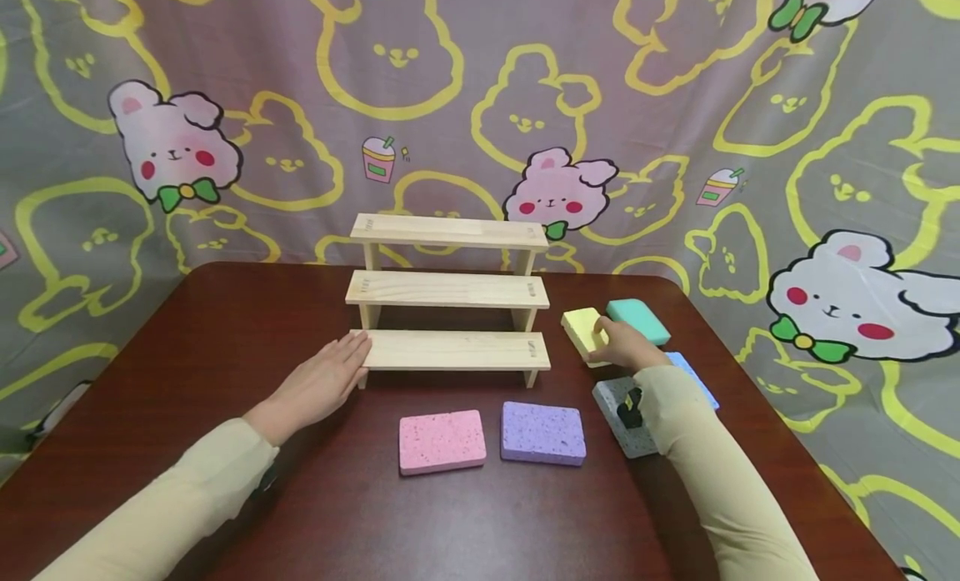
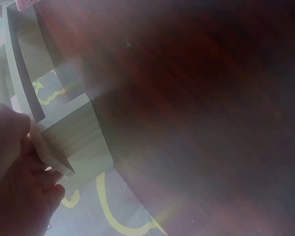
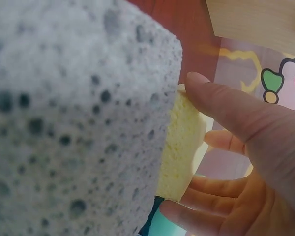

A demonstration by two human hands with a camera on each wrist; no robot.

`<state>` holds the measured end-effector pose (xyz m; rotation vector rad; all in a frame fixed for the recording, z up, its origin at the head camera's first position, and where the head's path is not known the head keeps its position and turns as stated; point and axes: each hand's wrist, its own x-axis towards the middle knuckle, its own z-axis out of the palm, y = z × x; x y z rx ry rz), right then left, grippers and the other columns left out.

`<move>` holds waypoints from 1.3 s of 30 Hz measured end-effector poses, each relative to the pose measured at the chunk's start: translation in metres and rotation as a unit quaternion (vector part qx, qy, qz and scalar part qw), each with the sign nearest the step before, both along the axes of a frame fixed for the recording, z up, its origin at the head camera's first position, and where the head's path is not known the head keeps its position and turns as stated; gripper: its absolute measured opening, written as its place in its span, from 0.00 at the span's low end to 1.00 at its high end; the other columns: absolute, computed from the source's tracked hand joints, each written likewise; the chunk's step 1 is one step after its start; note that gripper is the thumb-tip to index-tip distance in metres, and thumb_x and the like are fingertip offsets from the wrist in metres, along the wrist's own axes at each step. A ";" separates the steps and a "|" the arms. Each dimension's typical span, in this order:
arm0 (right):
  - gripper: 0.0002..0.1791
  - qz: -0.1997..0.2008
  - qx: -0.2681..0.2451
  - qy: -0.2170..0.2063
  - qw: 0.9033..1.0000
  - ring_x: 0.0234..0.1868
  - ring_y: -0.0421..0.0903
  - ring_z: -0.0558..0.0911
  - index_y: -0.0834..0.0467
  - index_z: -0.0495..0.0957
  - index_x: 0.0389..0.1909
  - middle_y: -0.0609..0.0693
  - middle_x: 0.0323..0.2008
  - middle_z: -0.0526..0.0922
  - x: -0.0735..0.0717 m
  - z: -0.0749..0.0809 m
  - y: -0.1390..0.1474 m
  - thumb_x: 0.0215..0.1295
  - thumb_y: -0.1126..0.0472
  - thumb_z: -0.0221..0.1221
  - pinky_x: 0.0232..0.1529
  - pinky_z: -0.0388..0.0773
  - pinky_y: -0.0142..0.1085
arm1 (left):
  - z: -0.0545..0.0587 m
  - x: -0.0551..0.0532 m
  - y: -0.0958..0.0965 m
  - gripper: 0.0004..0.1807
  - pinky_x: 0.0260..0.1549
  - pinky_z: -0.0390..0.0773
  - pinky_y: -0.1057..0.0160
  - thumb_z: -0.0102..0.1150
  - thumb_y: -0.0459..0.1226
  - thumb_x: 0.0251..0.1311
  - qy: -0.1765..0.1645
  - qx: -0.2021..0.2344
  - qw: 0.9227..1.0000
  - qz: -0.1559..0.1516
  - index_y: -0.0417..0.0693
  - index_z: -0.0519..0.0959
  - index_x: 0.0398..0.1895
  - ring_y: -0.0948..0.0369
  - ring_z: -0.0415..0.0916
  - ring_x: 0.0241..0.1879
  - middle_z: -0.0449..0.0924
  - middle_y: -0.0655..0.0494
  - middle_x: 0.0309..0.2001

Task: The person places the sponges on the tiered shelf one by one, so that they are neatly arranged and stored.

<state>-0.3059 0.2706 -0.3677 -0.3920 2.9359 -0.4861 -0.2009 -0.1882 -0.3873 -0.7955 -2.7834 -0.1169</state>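
Observation:
A three-tier wooden shelf stand point(image 1: 450, 348) stands on the table. My left hand point(image 1: 322, 387) lies over the left end of its lowest board. In the left wrist view the thumb point(image 2: 17, 123) is at the board's edge, the other fingers across from it, gripping that end. To the right of the stand, my right hand point(image 1: 626, 345) holds a yellow sponge point(image 1: 581, 324) across its width. The right wrist view has the thumb at one edge of the yellow sponge point(image 3: 179, 147) and fingertips at the opposite edge. A grey sponge point(image 3: 78, 118) fills that view's left side.
Pink point(image 1: 442, 442) and purple point(image 1: 542, 433) sponges lie in front of the stand. A teal sponge point(image 1: 639, 321) lies beyond the right hand, and a blue sponge point(image 1: 693, 379) is partly behind the sleeve. A printed curtain point(image 1: 450, 131) hangs behind the dark table point(image 1: 360, 514).

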 end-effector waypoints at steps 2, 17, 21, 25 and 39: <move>0.28 -0.002 0.001 -0.003 1.000 0.35 0.55 0.72 0.65 0.66 0.47 0.62 0.37 0.75 -0.001 0.000 0.000 0.50 0.57 0.67 0.35 0.71 0.45 | 0.000 0.001 0.000 0.24 0.59 0.60 0.47 0.51 0.34 0.63 0.004 0.001 1.000 -0.002 0.26 0.65 0.59 0.42 0.58 0.62 0.63 0.32 0.60; 0.28 0.000 0.006 0.030 1.000 0.40 0.57 0.73 0.69 0.66 0.52 0.66 0.44 0.74 -0.003 0.005 0.006 0.51 0.60 0.60 0.41 0.70 0.49 | -0.001 0.000 -0.001 0.25 0.59 0.60 0.48 0.51 0.34 0.62 0.014 -0.001 1.000 -0.005 0.26 0.65 0.59 0.42 0.59 0.61 0.63 0.32 0.60; 0.28 0.004 -0.001 0.049 0.999 0.37 0.56 0.72 0.69 0.67 0.52 0.65 0.42 0.75 -0.004 0.012 0.006 0.51 0.61 0.60 0.38 0.70 0.47 | -0.002 0.000 -0.001 0.25 0.59 0.61 0.48 0.52 0.34 0.62 0.019 -0.002 1.000 -0.006 0.26 0.66 0.59 0.42 0.60 0.61 0.64 0.32 0.60; 0.29 -0.003 -0.008 0.063 0.998 0.34 0.54 0.72 0.69 0.67 0.54 0.63 0.39 0.75 -0.005 0.021 0.007 0.50 0.61 0.61 0.34 0.71 0.45 | -0.003 -0.001 -0.001 0.25 0.59 0.60 0.47 0.52 0.34 0.62 0.015 -0.004 1.000 -0.006 0.26 0.65 0.59 0.42 0.59 0.61 0.63 0.32 0.60; 0.29 -0.015 -0.045 0.096 0.994 0.47 0.60 0.70 0.65 0.68 0.56 0.66 0.52 0.72 -0.010 0.069 0.010 0.52 0.60 0.60 0.47 0.67 0.53 | -0.004 0.000 -0.002 0.24 0.59 0.61 0.48 0.52 0.34 0.62 0.029 -0.003 1.000 -0.010 0.25 0.66 0.58 0.42 0.61 0.60 0.64 0.32 0.59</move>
